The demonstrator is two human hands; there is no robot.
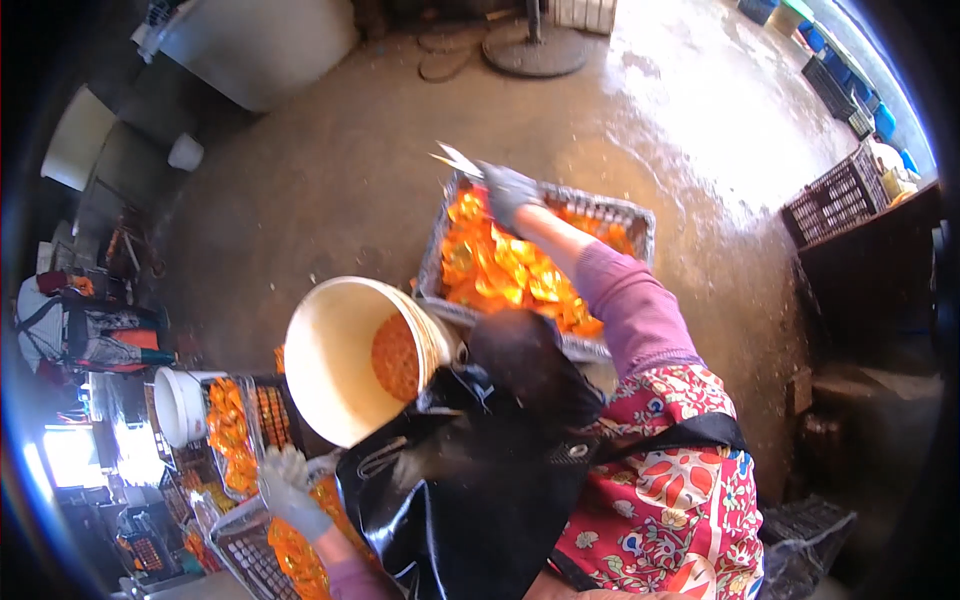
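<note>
My right hand [508,197] in a dark grey glove is closed on silver scissors [455,160], blades pointing left, above a crate [640,232] heaped with glossy orange pieces [500,270]. My left hand [285,480] in a pale grey glove has its fingers apart, over a lower-left crate [250,550] holding similar orange pieces [295,560]. A cream bucket [330,350], tilted toward me, stands between my hands with an orange mass [393,360] inside. My black apron [460,500] hides part of the bucket and crates.
A person [45,320] is at far left near a white bucket [178,410] and stacked crates [270,420]. A grey tub [250,50] and round metal stand [535,55] are at the back, on wet floor [700,130]. Crates [830,200] line the right side.
</note>
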